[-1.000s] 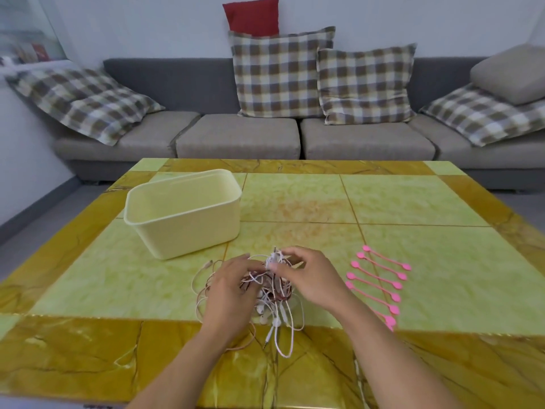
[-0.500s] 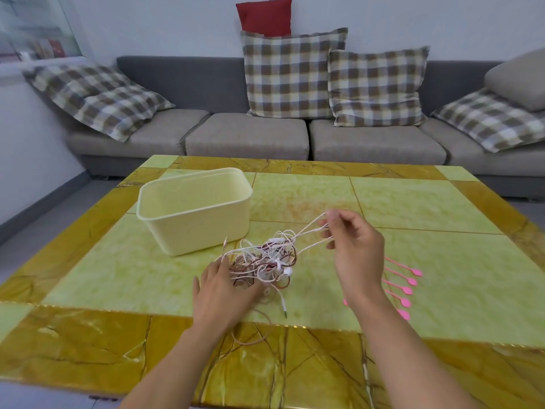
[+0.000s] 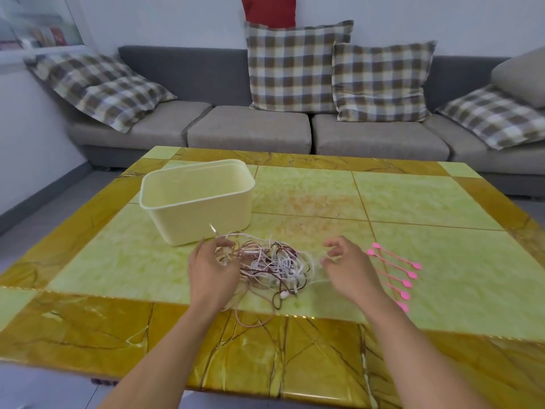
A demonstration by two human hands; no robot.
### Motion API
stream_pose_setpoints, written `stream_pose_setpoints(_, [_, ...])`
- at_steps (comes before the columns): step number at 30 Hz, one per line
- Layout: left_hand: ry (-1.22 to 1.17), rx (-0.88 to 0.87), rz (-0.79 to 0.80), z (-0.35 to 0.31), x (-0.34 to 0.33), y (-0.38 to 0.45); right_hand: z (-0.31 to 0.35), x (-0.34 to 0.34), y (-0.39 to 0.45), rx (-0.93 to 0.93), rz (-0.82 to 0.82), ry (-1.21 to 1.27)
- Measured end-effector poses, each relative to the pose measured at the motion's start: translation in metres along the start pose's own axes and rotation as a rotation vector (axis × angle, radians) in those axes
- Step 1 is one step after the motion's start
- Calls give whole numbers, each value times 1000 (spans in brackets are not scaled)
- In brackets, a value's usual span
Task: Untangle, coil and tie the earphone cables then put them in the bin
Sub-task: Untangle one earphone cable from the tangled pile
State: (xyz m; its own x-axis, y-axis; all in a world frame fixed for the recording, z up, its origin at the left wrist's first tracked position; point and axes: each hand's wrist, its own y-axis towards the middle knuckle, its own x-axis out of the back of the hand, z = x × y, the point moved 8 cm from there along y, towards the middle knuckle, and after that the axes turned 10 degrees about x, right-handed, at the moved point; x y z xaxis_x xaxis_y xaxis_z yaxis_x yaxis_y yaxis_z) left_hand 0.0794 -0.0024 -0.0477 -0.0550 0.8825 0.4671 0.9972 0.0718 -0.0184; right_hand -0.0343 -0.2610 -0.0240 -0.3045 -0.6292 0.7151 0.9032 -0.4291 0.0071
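On the tabletop [image 3: 427, 202], just in front of the cream bin [image 3: 194, 202], sits the tangle of earphone cables [image 3: 274, 265]: white, dark red and pinkish strands in one knot, a few loops trailing off the near side toward the yellow border. Left hand [image 3: 211, 273] is at the tangle's left edge, back of hand up, forearm coming in from the lower left; fingers curled into the strands, thumb and forefinger look pinched on a white cable whose plug end sticks up just in front of the bin wall. Exact strand hard to make out. Right hand [image 3: 348, 267] is at the tangle's right edge, forearm in from the lower right, wrist slightly raised; fingers loosely curled toward the tangle, thumb and index apart. A thin white strand runs toward its fingertips, but can't tell if it's actually gripped. Pink cable ties [image 3: 395, 274] lie in a row just right of the right hand, partly hidden behind the wrist. Bin is upright, open top, nothing visible inside from this angle.
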Motion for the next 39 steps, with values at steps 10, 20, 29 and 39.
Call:
stream_pose_setpoints(10, [49,-449,41,-46,-17,-39,28,7,-4,181,-108,-658])
stream_pose_setpoints(20, [419,-459,373,-28,-75,-51,24,-22,8,261,-77,-137])
stream_pose_setpoints(29, [343,-333,339,-14,-74,-30,58,34,-6,384,-323,603])
stream_pose_setpoints(39, [209,-224,-2,-8,-26,-5,31,61,-8,272,-469,620])
